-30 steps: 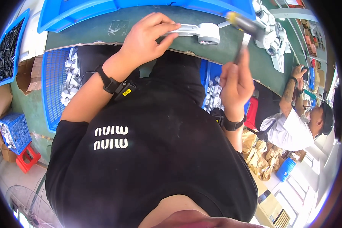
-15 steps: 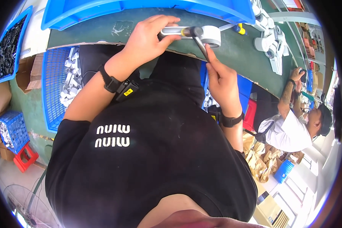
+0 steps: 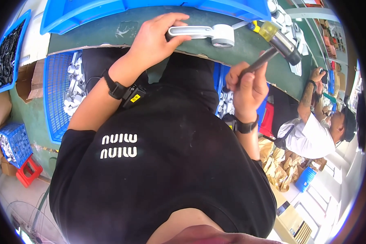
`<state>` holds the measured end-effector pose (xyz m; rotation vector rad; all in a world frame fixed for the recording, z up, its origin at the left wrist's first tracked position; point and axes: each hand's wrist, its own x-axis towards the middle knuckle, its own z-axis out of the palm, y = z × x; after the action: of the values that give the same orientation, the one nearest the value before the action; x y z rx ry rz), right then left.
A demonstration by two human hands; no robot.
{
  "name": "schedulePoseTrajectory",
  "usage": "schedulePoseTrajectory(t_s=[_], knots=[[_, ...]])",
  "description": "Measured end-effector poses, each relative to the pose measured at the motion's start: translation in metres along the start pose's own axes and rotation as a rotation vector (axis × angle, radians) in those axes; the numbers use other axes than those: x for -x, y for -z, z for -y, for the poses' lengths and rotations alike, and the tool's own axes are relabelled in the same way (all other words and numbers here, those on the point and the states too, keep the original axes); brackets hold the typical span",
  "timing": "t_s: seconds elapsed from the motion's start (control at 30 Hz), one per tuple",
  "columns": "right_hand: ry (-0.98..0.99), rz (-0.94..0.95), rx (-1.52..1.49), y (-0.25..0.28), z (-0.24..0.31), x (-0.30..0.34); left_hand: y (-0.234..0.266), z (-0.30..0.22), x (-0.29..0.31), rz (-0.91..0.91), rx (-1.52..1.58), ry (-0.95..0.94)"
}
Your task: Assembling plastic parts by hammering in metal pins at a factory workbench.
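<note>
My left hand is closed on one end of a white-and-grey plastic arm-shaped part, pinching it between thumb and fingers at the bench. A long slot runs along the part, and its far right end is a round barrel. My right hand grips the dark handle of a mallet, to the right of the part and apart from it. The mallet's head has one yellow see-through face and one black face, and it is raised over the bench's right side.
A blue tray stands along the back of the green bench. A yellow-and-black-handled tool lies beside it. White parts pile up at the right. Below left is a blue crate; a co-worker sits at right.
The mallet has swung up and right, away from the plastic part, with my right hand turning and shifting slightly right. My left hand still holds the part in nearly the same place.
</note>
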<state>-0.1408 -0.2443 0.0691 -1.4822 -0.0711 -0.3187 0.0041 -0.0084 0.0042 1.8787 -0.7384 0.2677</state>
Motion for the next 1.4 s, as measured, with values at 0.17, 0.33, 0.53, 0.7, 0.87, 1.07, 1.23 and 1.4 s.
schedulePoseTrajectory(t_s=[0.17,0.33,0.53,0.7,0.87,1.07,1.23,1.4], knots=[[0.056,0.263,0.827,-0.003,0.000,-0.016,0.003,-0.004,0.002,0.020,0.002,0.062],[0.318,-0.018,0.520,0.006,-0.018,-0.001,0.000,-0.003,-0.002,0.029,-0.019,0.009],[0.046,0.153,0.888,0.015,-0.003,-0.014,0.002,-0.001,0.001,0.037,0.008,0.076],[0.185,0.202,0.700,0.020,-0.020,-0.020,0.000,0.000,-0.001,0.023,-0.046,-0.056],[0.024,0.023,0.393,0.018,-0.025,-0.020,0.008,-0.005,-0.005,0.075,-0.119,-0.093],[0.058,-0.057,0.169,0.028,-0.032,-0.042,0.031,-0.032,-0.018,-0.131,0.147,-0.033],[-0.065,-0.016,0.091,0.030,-0.062,-0.045,0.047,-0.068,-0.041,0.012,-0.174,-0.188],[-0.080,0.107,0.067,0.039,-0.072,-0.046,0.014,-0.055,-0.037,0.300,-0.419,-0.127]])
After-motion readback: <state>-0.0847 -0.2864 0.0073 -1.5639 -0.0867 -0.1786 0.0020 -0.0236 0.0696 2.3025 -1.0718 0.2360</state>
